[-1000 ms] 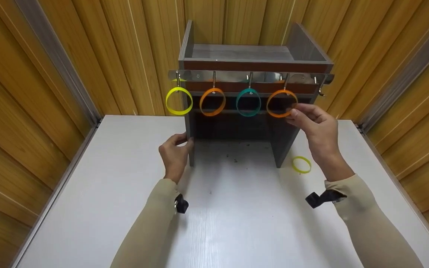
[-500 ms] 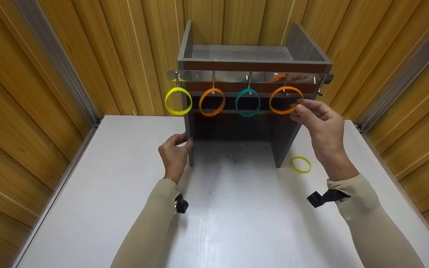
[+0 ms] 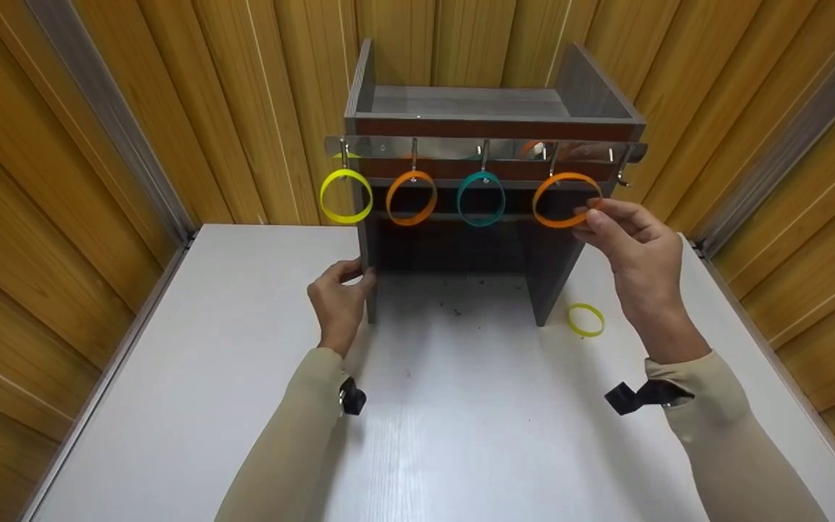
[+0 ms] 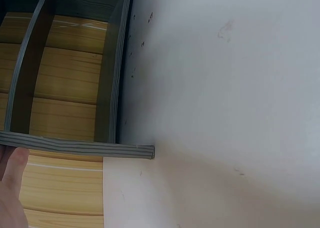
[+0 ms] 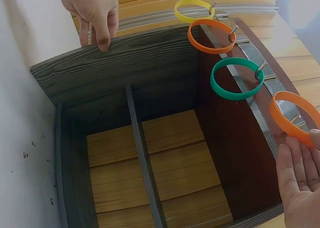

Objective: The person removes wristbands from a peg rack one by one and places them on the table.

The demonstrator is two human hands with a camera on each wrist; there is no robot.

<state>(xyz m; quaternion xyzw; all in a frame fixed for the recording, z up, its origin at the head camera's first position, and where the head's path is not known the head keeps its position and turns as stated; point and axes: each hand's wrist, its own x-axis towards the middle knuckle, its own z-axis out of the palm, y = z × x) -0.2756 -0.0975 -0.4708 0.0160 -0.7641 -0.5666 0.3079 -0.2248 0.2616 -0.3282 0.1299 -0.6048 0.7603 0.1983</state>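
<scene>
My right hand pinches the lower right rim of an orange silicone wristband between thumb and fingers. That band stands at the fourth hook of a metal hook rail, and the hook overlaps its upper left part in the head view. Further left along the rail hang a teal wristband, another orange wristband and a yellow wristband. With thumb and fingers, my left hand grips the left side panel of the grey wooden shelf. Only part of that hand shows in its own wrist view.
A second yellow wristband lies on the white table, right of the shelf's right panel. At the rail's right end a bare hook sticks out. Wood-patterned walls enclose the table at the back and sides.
My right hand has shifted to the right, pulling the orange wristband's rim rightward across its hook. The left hand keeps its grip on the side panel; the other bands hang as before.
</scene>
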